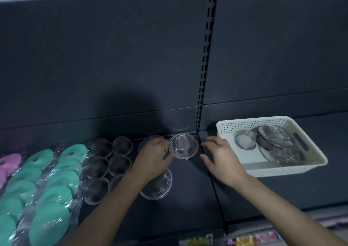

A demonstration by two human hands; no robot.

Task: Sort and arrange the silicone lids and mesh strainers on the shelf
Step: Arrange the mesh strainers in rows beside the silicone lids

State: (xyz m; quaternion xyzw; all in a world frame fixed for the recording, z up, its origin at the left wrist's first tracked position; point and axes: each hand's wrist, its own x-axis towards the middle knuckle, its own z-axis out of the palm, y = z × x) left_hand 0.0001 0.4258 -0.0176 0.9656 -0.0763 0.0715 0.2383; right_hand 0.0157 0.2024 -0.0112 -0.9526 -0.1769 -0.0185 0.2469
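The left hand [152,157] pinches the rim of a mesh strainer [183,146] at its fingertips, far back on the shelf [188,204]. A loose pinch could tip it onto the second strainer [160,186] under that wrist. The right hand [220,156] hovers spread, holding nothing. Just right of it, a white basket [273,169] holds several more strainers [275,142].

Grip of left hand [152,159] on mesh strainer [183,146], right hand [220,157] splayed near white basket [278,169]
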